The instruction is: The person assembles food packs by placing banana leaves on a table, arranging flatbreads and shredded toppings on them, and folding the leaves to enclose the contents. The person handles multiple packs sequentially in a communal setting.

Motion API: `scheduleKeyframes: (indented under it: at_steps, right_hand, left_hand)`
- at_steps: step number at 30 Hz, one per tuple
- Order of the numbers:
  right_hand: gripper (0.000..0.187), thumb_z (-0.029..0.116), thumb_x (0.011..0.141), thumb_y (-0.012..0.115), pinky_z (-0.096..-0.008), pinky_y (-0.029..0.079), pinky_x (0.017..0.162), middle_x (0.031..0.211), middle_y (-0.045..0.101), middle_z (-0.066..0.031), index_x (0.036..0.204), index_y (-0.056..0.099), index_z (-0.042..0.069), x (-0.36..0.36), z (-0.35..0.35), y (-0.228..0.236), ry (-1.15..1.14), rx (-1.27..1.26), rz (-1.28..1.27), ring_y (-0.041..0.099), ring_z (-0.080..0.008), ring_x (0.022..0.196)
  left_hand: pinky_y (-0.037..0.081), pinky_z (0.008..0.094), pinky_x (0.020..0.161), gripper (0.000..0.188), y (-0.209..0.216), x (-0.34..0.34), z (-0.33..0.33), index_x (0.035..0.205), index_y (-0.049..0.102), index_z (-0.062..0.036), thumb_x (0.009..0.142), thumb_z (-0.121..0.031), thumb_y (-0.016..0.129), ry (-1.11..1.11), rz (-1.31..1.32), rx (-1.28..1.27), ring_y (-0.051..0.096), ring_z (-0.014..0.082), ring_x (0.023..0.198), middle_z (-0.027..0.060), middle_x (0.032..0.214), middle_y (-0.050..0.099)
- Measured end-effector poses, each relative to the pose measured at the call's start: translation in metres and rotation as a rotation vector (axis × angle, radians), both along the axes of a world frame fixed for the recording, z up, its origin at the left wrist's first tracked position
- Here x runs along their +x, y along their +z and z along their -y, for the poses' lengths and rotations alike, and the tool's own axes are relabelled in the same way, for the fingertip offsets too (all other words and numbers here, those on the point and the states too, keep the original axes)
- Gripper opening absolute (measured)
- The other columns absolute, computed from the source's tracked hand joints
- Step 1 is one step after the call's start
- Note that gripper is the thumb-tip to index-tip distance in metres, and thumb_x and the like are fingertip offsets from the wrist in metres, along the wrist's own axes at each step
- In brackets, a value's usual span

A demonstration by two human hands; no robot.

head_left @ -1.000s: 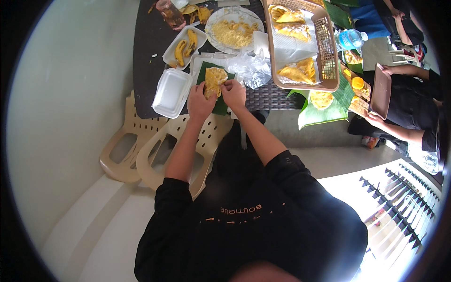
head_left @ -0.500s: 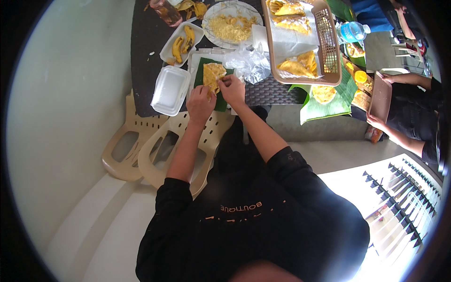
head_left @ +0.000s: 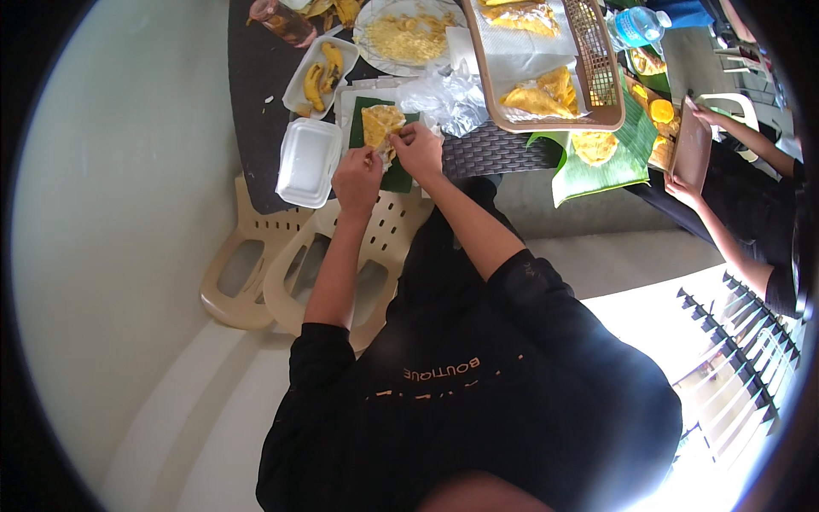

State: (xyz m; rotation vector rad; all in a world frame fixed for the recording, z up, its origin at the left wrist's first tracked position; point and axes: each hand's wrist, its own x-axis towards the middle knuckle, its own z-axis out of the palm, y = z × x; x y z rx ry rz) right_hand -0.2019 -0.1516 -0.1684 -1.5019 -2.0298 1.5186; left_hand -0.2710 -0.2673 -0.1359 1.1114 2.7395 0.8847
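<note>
A flat, mottled yellow wrapper of food (head_left: 380,122) lies on a dark green banana leaf (head_left: 397,180) at the near edge of the table. My left hand (head_left: 357,177) is closed, its fingers pinching the wrapper's near edge. On the right edge, the fingers of my right hand (head_left: 417,151) are pinched together. My fingers hide the near corner of the food. Left of it sits a white foam box (head_left: 309,160). A crumpled clear plastic bag (head_left: 450,104) lies just beyond my right hand.
Behind are a foam tray (head_left: 299,96) of bananas and a plate (head_left: 365,19) of yellow shreds. A brown basket (head_left: 556,128) holds folded yellow pastries. Further right, another person grips a brown tray (head_left: 693,147) near a banana leaf (head_left: 597,183). Beige chairs (head_left: 243,294) stand below.
My left hand has drawn slightly back toward me along the wrapper's near edge, uncovering more of it. My right hand stays at its edge. The whole view has shifted a little.
</note>
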Motion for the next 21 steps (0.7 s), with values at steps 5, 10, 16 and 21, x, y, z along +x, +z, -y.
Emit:
scheduleKeyframes:
  at_steps: [5, 10, 16, 21]
  right_hand:
    - [0.030, 0.029, 0.073, 0.074, -0.0331, 0.053, 0.066, 0.073, 0.068, -0.0096, 0.085, 0.065, 0.003, -0.0016, -0.0001, 0.0002, 0.000, -0.006, 0.012, 0.067, -0.0224, 0.069]
    - [0.031, 0.029, 0.072, 0.074, -0.0329, 0.053, 0.065, 0.072, 0.068, -0.0106, 0.084, 0.065, 0.002, -0.0049, 0.0019, 0.0000, -0.014, 0.008, -0.003, 0.068, -0.0227, 0.069]
    - [0.031, 0.030, 0.071, 0.075, -0.0331, 0.053, 0.064, 0.071, 0.068, -0.0101, 0.081, 0.064, 0.003, -0.0082, 0.0031, -0.0054, -0.031, 0.028, -0.004, 0.067, -0.0230, 0.068]
    - [0.032, 0.032, 0.071, 0.075, -0.0342, 0.053, 0.065, 0.071, 0.068, -0.0098, 0.080, 0.064, 0.003, -0.0094, 0.0015, -0.0064, -0.021, 0.015, 0.037, 0.068, -0.0242, 0.069]
  left_hand:
    - [0.049, 0.0342, 0.060, 0.011, 0.0018, 0.0010, 0.0005, 0.087, 0.066, -0.0029, 0.079, -0.010, 0.064, -0.005, 0.036, 0.062, 0.062, 0.0224, 0.063, 0.0099, 0.079, 0.064]
    - [0.049, 0.0342, 0.060, 0.010, 0.0043, 0.0027, 0.0004, 0.088, 0.065, -0.0029, 0.079, -0.008, 0.065, -0.071, -0.004, 0.069, 0.062, 0.0225, 0.063, 0.0101, 0.080, 0.064]
    - [0.050, 0.0338, 0.060, 0.010, 0.0012, 0.0022, 0.0005, 0.088, 0.065, -0.0018, 0.079, -0.007, 0.065, -0.093, -0.019, 0.105, 0.062, 0.0230, 0.064, 0.0107, 0.079, 0.063]
    - [0.050, 0.0332, 0.058, 0.010, 0.0041, -0.0015, 0.0002, 0.088, 0.064, -0.0008, 0.078, -0.005, 0.065, -0.024, 0.044, 0.160, 0.061, 0.0230, 0.062, 0.0108, 0.077, 0.063]
